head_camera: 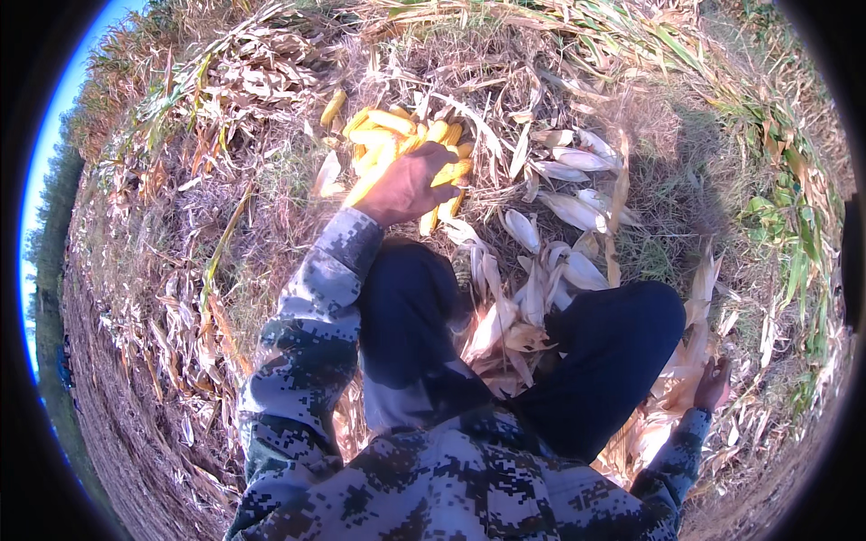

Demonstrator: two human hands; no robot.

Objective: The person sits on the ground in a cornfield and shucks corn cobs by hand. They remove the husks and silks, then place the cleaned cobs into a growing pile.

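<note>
My left hand (pixel 409 182) reaches over a pile of husked yellow corn cobs (pixel 382 138) in front of my left knee. Its fingers are spread above or against the cobs, and whether it grips one cannot be made out. Off to my right side, low beside the right knee, is my right hand (pixel 714 384), close to a heap of dry corn husks (pixel 666 412); its fingers are curled and their grip is unclear. Several unhusked ears in pale husks (pixel 575 209) lie to the right of the cob pile. Loose husks (pixel 497 331) are bunched between my legs.
A single yellow cob (pixel 333 108) lies just beyond the pile's left edge. Dry leaves and husks are heaped at the upper left (pixel 264 74). Cut corn stalks with green leaves (pixel 798 223) run along the right side. Straw and dry grass cover the ground.
</note>
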